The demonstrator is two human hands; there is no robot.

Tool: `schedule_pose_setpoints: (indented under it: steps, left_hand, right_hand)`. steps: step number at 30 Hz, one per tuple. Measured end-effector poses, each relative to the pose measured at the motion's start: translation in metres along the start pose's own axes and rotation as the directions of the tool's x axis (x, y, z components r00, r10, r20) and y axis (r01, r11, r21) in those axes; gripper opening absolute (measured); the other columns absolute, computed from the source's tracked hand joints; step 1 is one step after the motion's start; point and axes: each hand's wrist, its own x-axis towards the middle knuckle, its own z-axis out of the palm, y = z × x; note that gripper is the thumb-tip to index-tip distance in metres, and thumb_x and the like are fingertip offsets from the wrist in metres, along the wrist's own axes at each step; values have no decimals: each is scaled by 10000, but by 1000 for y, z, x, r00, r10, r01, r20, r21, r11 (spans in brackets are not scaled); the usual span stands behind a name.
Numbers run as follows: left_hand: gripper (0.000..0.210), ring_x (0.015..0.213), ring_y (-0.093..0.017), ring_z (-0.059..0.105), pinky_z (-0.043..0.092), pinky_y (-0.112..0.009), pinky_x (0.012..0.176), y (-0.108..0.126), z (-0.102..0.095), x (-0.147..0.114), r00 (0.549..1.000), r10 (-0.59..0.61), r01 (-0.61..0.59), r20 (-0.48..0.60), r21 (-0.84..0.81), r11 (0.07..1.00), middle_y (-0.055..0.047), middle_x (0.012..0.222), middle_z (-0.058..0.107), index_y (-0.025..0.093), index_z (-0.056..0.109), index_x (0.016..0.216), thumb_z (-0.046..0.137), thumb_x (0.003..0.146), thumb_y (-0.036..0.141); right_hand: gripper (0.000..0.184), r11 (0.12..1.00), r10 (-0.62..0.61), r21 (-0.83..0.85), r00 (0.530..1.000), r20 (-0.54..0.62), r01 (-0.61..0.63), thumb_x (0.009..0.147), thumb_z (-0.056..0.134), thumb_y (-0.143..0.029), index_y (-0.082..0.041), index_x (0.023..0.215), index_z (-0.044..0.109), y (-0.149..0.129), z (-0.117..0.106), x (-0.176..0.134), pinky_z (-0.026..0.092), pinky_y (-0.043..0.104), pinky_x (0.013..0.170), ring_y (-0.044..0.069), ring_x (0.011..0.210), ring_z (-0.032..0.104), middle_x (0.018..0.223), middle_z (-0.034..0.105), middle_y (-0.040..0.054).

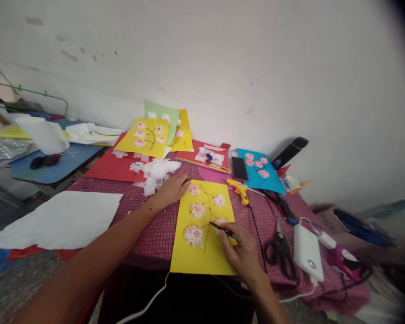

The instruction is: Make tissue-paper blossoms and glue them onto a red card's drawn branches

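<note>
A yellow sheet of paper lies in front of me, with several pink-and-white tissue flowers stuck on it and thin dark stems drawn between them. My right hand is closed around a black pen, its tip at the drawn stem near the middle of the sheet. The hand partly covers one flower. My left hand rests at the sheet's upper left corner, fingers together and bent; whether they pinch the edge or only press it I cannot tell. White tissue pieces lie just beyond it.
Right of the sheet are a yellow glue gun, black scissors, a white power bank and a phone. Finished flower sheets lean at the back. White paper overhangs the left edge. A white cable hangs in front.
</note>
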Motion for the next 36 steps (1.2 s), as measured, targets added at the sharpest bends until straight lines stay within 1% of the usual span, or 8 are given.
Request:
schedule_pose_setpoints:
  steps: [11, 17, 23, 30, 36]
  left_hand:
    - [265, 840, -212, 614, 443, -329, 740, 1, 0, 0, 1000, 2, -3, 5, 29, 1000, -60, 877, 653, 201, 566, 891, 379, 998, 356]
    - [258, 831, -213, 618, 442, -326, 725, 0, 1, 0, 1000, 4, -4, 12, 27, 1000, -59, 874, 652, 203, 566, 891, 387, 995, 357]
    - [272, 839, -213, 616, 444, -326, 722, 1, -1, 0, 1000, -8, 7, 25, 42, 999, -65, 878, 654, 201, 571, 881, 376, 995, 352]
    - [263, 839, -218, 619, 439, -331, 713, 2, -2, 1, 1000, 1, -2, 20, 46, 999, -67, 883, 658, 197, 573, 877, 388, 993, 343]
    - [252, 824, -216, 617, 426, -329, 700, 2, -3, 1, 1000, -1, 0, 19, 40, 999, -65, 873, 655, 197, 561, 861, 399, 991, 339]
  right_hand:
    - [197, 1000, -11, -23, 999, -33, 10, 882, 609, -190, -235, 1061, 679, -3, 0, 3, 570, 385, 808, 223, 906, 693, 991, 734, 70]
    - [232, 1000, 1, -16, 1000, -1, -1, 884, 606, -195, -246, 1099, 676, -1, 2, 2, 573, 393, 843, 224, 951, 694, 1043, 735, 70]
    - [233, 1000, 4, -6, 1000, -4, -4, 889, 589, -216, -253, 1098, 685, 0, 4, 2, 581, 411, 835, 235, 948, 699, 1039, 740, 74]
    - [242, 1000, 10, 2, 1000, -6, -10, 888, 606, -186, -258, 1110, 667, -2, 1, 2, 570, 402, 847, 224, 960, 689, 1048, 731, 68]
    - [208, 1000, 11, -5, 1000, -24, -11, 888, 603, -206, -247, 1080, 671, -2, 1, 1, 573, 395, 823, 228, 928, 695, 1016, 733, 71]
